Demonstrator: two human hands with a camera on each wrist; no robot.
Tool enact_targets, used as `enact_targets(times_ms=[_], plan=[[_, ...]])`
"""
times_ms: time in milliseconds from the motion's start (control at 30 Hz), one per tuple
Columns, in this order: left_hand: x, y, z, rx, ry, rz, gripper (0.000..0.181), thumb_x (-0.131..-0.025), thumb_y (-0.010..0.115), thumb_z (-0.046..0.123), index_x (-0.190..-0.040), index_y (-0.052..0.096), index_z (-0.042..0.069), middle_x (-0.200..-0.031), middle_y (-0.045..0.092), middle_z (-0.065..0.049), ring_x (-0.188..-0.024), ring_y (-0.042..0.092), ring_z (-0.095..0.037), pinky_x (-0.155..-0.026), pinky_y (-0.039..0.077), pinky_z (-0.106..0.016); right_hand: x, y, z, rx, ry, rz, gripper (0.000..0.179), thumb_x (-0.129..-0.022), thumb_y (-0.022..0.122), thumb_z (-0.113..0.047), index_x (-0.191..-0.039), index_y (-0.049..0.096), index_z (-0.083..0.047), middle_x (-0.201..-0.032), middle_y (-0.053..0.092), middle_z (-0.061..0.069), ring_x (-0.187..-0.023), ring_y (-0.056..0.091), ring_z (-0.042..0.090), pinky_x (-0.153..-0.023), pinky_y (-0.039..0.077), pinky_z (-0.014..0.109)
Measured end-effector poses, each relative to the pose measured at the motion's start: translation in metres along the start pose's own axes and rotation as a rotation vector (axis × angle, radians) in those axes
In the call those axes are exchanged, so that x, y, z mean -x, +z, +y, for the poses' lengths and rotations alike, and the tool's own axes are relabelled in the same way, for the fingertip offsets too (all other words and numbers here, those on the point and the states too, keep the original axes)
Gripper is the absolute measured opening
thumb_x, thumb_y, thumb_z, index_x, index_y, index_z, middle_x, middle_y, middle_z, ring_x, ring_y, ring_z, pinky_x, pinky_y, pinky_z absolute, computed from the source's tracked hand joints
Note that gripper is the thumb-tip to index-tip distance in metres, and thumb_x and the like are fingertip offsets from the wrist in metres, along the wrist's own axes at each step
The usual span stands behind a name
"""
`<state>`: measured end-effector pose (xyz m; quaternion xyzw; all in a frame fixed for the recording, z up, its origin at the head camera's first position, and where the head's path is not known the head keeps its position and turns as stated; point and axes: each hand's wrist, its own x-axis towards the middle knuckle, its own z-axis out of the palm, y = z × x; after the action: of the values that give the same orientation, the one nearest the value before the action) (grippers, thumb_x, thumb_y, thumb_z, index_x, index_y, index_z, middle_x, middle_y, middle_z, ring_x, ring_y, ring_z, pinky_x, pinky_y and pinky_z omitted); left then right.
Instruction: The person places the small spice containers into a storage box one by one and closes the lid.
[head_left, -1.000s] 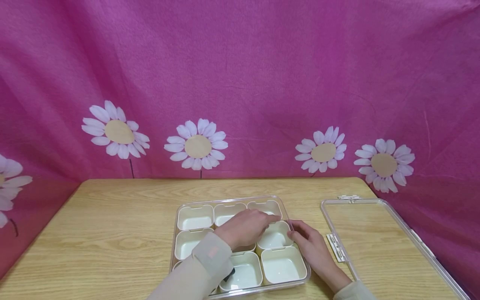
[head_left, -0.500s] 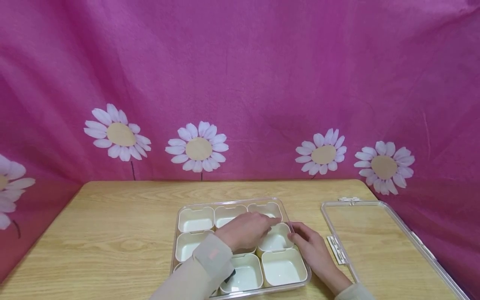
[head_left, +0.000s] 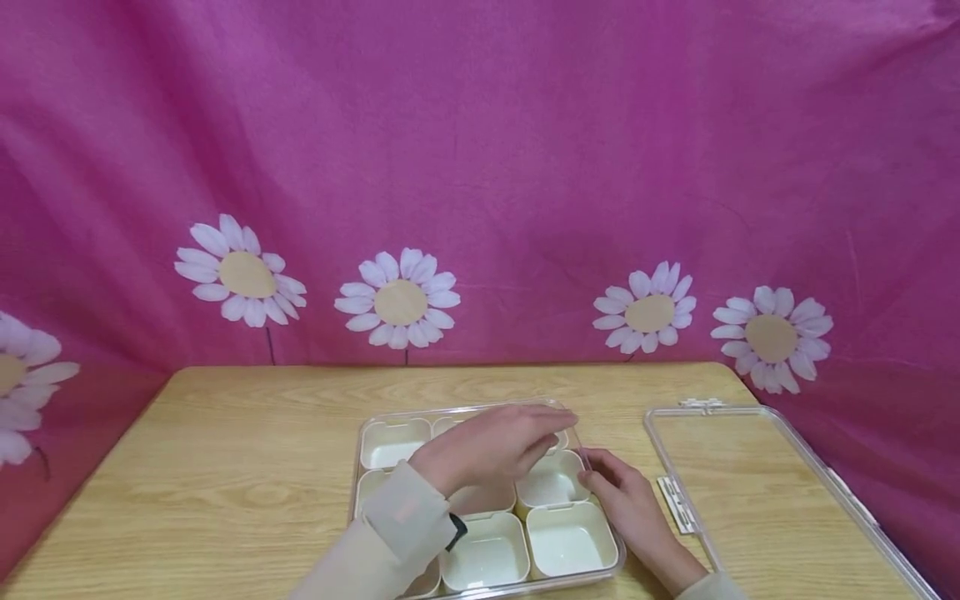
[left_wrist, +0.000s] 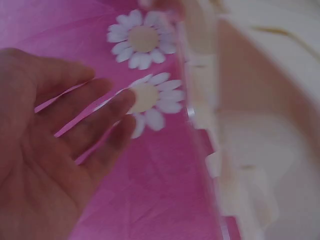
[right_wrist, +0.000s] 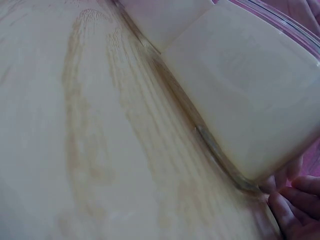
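A clear plastic storage box with several cream bins in rows lies on the table in the head view. My left hand reaches across above the middle and back bins, partly hiding them. The left wrist view shows that hand with its fingers extended and nothing held. At the box's right side, my right hand holds the wall, thumb at the rim and fingers on the outside. In the right wrist view, some fingers show beside the box's lower corner.
A clear lid with a frame and white latches lies flat on the wooden table, right of the box. A pink curtain with daisies hangs behind the table.
My left hand has lifted slightly off the right-hand bins, its fingers stretching out toward the box's back right corner. My right hand stays at the box's side. The head view has tilted up slightly.
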<state>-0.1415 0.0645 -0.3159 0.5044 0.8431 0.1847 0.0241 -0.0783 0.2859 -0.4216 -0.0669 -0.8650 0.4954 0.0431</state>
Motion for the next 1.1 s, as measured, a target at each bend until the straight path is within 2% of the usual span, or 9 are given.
enact_targets(times_ms=[133,267,400,567,700,833,900,1000,1100], plan=[[0.008,-0.016,0.001,0.051,-0.031,-0.032,0.042,-0.109,0.048,0.018,-0.151,0.053,0.019,-0.152,0.06,0.003,-0.139,0.058,-0.012,-0.119,0.044,-0.03,-0.001,0.0,0.001,0.018,0.004,0.007,0.034,-0.099,0.062,-0.019,-0.133,0.069,-0.013,-0.133,0.072,0.007,-0.117,0.063,0.007,-0.098,0.048,0.018],[0.021,-0.032,-0.007,0.103,-0.071,-0.004,0.042,-0.109,0.051,0.022,-0.151,0.055,0.021,-0.15,0.062,0.004,-0.129,0.065,-0.012,-0.113,0.049,-0.033,-0.002,0.0,0.001,0.012,0.006,0.006,0.035,-0.099,0.062,-0.02,-0.133,0.068,-0.011,-0.135,0.072,0.009,-0.118,0.063,0.007,-0.097,0.048,0.018],[0.041,-0.046,-0.022,0.213,-0.141,0.065,0.042,-0.108,0.054,0.028,-0.149,0.056,0.02,-0.143,0.067,0.001,-0.124,0.069,-0.015,-0.106,0.054,-0.038,-0.003,0.0,-0.001,0.011,0.012,0.005,0.035,-0.1,0.062,-0.02,-0.133,0.069,-0.011,-0.133,0.072,0.009,-0.119,0.063,0.009,-0.098,0.047,0.018],[0.073,-0.052,-0.05,0.471,-0.246,0.228,0.04,-0.105,0.059,0.029,-0.145,0.059,0.024,-0.131,0.073,0.001,-0.119,0.072,-0.016,-0.104,0.056,-0.04,-0.004,0.0,-0.002,0.023,0.021,0.0,0.035,-0.1,0.061,-0.02,-0.133,0.068,-0.012,-0.134,0.071,0.008,-0.121,0.062,0.011,-0.1,0.047,0.018],[0.1,-0.045,-0.078,0.614,-0.346,0.39,0.036,-0.105,0.061,0.028,-0.14,0.063,0.022,-0.125,0.076,-0.005,-0.113,0.074,-0.02,-0.099,0.059,-0.037,-0.004,0.0,-0.001,0.033,0.011,-0.002,0.036,-0.101,0.061,-0.02,-0.135,0.067,-0.01,-0.137,0.07,0.01,-0.124,0.062,0.014,-0.099,0.047,0.018],[0.122,-0.031,-0.1,0.716,-0.498,0.527,0.033,-0.107,0.057,0.028,-0.137,0.063,0.017,-0.126,0.075,-0.012,-0.115,0.072,-0.023,-0.098,0.057,-0.036,-0.003,0.0,-0.002,0.029,0.007,-0.001,0.035,-0.1,0.061,-0.02,-0.134,0.068,-0.01,-0.136,0.071,0.009,-0.121,0.063,0.011,-0.097,0.048,0.017],[0.131,-0.023,-0.109,0.781,-0.563,0.56,0.035,-0.107,0.056,0.028,-0.138,0.061,0.013,-0.127,0.074,-0.013,-0.117,0.072,-0.021,-0.099,0.057,-0.035,-0.002,0.0,-0.002,0.022,0.014,-0.001,0.035,-0.1,0.061,-0.02,-0.133,0.068,-0.01,-0.136,0.071,0.009,-0.12,0.062,0.011,-0.097,0.047,0.017],[0.142,-0.009,-0.121,0.913,-0.62,0.576,0.042,-0.108,0.053,0.028,-0.143,0.055,0.005,-0.127,0.074,-0.013,-0.118,0.072,-0.015,-0.105,0.056,-0.033,-0.002,0.001,-0.002,0.013,0.024,-0.006,0.036,-0.1,0.061,-0.02,-0.134,0.067,-0.01,-0.137,0.07,0.01,-0.12,0.062,0.01,-0.097,0.047,0.016],[0.152,0.005,-0.131,1.08,-0.66,0.627,0.046,-0.108,0.053,0.028,-0.146,0.05,0.001,-0.119,0.077,-0.002,-0.113,0.073,-0.007,-0.104,0.055,-0.028,-0.002,0.002,-0.002,0.002,0.023,-0.013,0.037,-0.101,0.061,-0.02,-0.135,0.066,-0.008,-0.138,0.069,0.011,-0.121,0.062,0.011,-0.097,0.047,0.015]])
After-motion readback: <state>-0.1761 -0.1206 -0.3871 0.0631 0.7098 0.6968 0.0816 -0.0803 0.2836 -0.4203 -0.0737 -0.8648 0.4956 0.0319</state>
